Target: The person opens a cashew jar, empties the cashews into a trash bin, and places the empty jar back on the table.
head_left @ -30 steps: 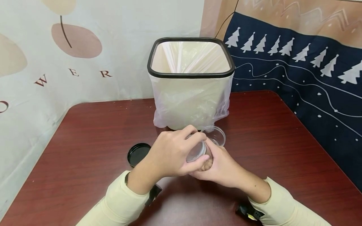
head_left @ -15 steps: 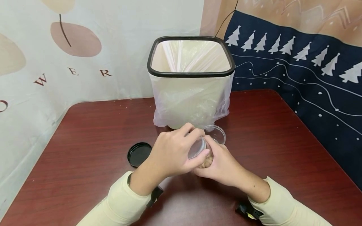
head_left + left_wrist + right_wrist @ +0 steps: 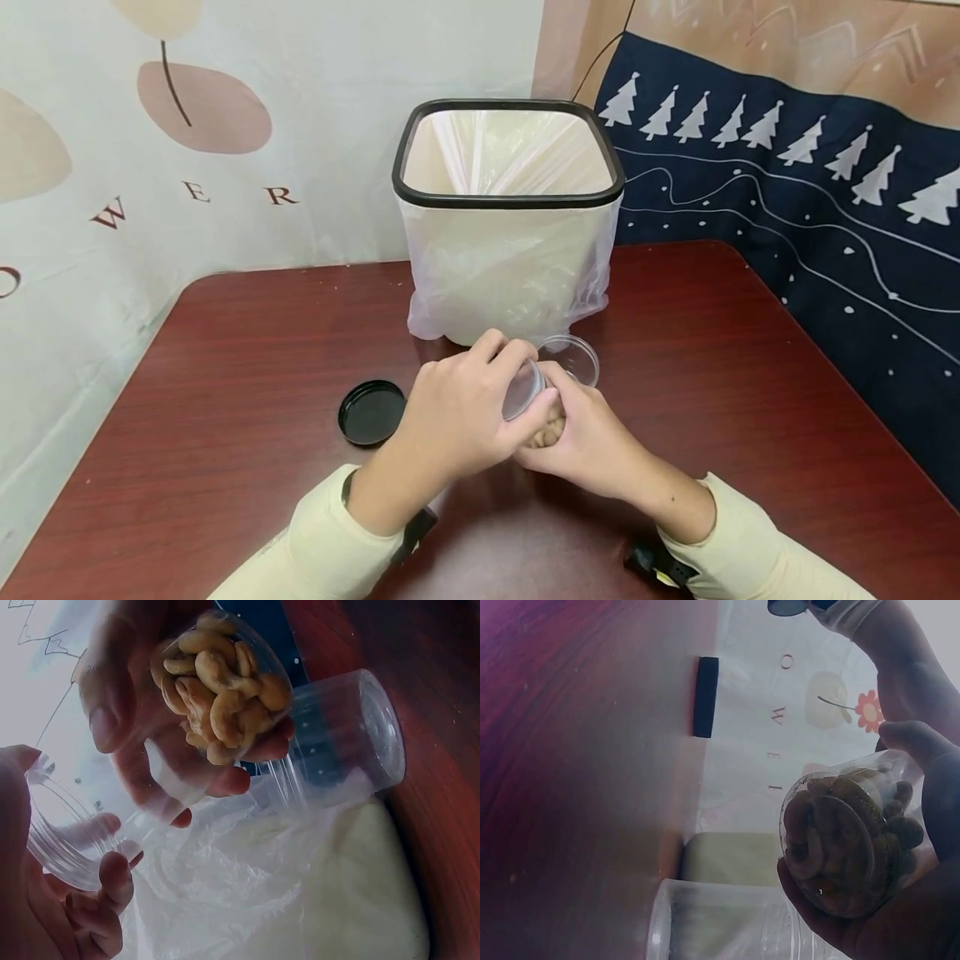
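Note:
Tilted over the table, a clear plastic jar (image 3: pixel 169 776) has cashews (image 3: pixel 217 682) gathered toward its base. My right hand (image 3: pixel 592 433) grips the jar's body, its fingers wrapped around the wall near the nuts. At the threaded mouth, my left hand (image 3: pixel 465 404) holds the rim between thumb and fingers. The right wrist view shows the jar's round base and the cashews (image 3: pixel 840 847) behind it. Just behind my hands a second clear jar (image 3: pixel 345 735) stands upright on the table. A black screw lid (image 3: pixel 371 412) lies to the left of my left hand.
A pale waste bin (image 3: pixel 506 267) with a black rim and a thin plastic liner stands behind the jars. The dark red tabletop (image 3: pixel 247 367) extends to both sides. Printed cloths (image 3: pixel 780 192) hang beyond the table's far and right edges.
My left wrist has shifted slightly to the right and toward me, showing more of the black lid. Both hands keep their hold on the jar of cashews.

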{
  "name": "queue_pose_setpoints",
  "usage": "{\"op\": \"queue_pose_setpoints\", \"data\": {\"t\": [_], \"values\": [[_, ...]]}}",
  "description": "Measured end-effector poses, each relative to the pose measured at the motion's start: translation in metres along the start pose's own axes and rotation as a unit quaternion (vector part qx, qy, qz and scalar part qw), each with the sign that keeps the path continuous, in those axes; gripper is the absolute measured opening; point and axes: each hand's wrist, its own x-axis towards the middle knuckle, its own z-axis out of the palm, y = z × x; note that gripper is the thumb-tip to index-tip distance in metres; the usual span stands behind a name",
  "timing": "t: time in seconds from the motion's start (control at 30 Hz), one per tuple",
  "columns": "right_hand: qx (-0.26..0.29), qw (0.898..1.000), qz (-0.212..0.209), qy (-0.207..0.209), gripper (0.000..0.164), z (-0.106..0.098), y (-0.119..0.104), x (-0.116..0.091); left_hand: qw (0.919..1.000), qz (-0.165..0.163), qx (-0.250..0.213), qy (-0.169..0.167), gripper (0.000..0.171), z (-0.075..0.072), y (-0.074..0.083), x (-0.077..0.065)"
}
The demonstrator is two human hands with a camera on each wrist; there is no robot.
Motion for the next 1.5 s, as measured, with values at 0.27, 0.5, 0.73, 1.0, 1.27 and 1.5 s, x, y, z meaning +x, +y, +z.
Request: {"op": "queue_pose_setpoints", "data": {"t": [0.27,0.5,0.73,1.0,1.27,1.5], "values": [[0.038,0.999,0.028,-0.022,0.061,0.001,0.002,0.000,0.9991,0.028,-0.006,-0.032,0.048,-0.009,-0.007,0.001],[0.081,0.994,0.045,-0.053,0.066,0.000,0.001,-0.001,0.9911,0.106,-0.063,-0.049,0.060,-0.017,-0.016,0.007],[0.188,0.972,0.018,-0.137,0.054,-0.001,0.004,-0.005,0.9676,0.227,-0.109,-0.019,0.060,-0.019,-0.016,0.011],[0.139,0.977,-0.019,-0.159,0.063,-0.008,0.004,-0.004,0.9585,0.259,-0.114,-0.034,0.051,-0.022,-0.010,0.010],[0.131,0.976,-0.040,-0.167,0.071,-0.009,0.002,-0.001,0.9559,0.273,-0.104,-0.027,0.042,-0.021,-0.006,0.007],[0.154,0.971,-0.043,-0.178,0.057,-0.009,0.003,-0.002,0.9563,0.284,-0.067,-0.020,0.039,-0.018,-0.007,0.006]]}}
